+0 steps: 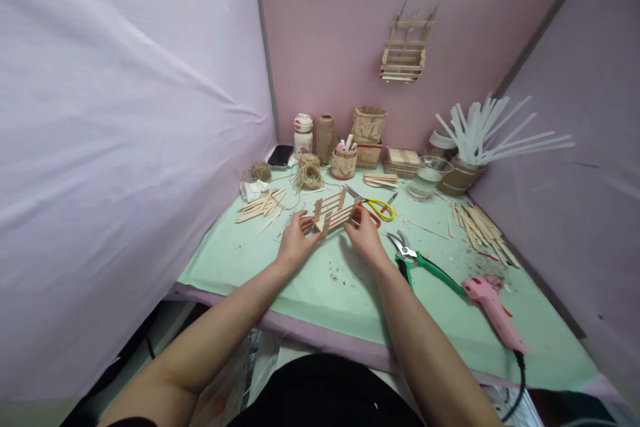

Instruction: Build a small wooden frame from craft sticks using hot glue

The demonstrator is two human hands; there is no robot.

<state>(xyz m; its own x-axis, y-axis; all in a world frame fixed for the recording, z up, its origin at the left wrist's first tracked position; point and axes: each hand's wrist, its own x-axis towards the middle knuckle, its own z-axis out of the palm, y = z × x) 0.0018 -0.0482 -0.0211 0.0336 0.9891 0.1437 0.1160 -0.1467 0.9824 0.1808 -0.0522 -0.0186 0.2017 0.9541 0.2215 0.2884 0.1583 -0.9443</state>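
At frame centre, the left hand (295, 240) and right hand (364, 235) both grip a small stick frame (334, 211) above the green surface (240, 253).

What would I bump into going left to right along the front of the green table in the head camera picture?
Left hand → small wooden stick frame held in both hands → right hand → green-handled metal cutters → pink plastic glue gun.

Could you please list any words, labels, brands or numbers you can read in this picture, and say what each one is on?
None can be read.
The white jar by the back wall carries a reddish mark, too small and blurred to read.
The phone screen is dark.
The pink glue gun shows no legible marking.
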